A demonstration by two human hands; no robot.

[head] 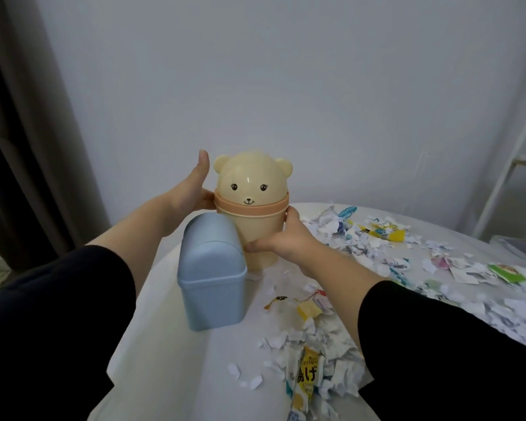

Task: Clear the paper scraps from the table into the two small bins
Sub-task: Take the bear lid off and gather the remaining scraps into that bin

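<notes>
**Two bins on the tabletop, nearly every scrap left to clear**

From the head view, both hands are closing on the bear bin (252, 208), the cream tub with a domed bear-face lid and a peach collar. It is standing at the far edge of the tabletop (170, 360), close to the wall. The left hand (192, 189) is pressing against the collar on its side with the thumb pointing up. Its fingers are curling behind the tub, mostly out of sight. The right hand (286, 241) is wrapping the lower body, thumb lying across the front and fingers (292, 214) reaching up the far side. I cannot tell whether the tub is resting on the tabletop or being lifted just off it.

The blue bin (210, 278) is standing just in front, untouched, its rounded lid closed.

The paper scraps (316, 344) are lying thick across the right of the tabletop, with a yellow snack wrapper (307, 375) among them. By my reading the clearing is barely starting: both lids are sitting shut, no hand is holding paper, and the whole heap is waiting.
</notes>
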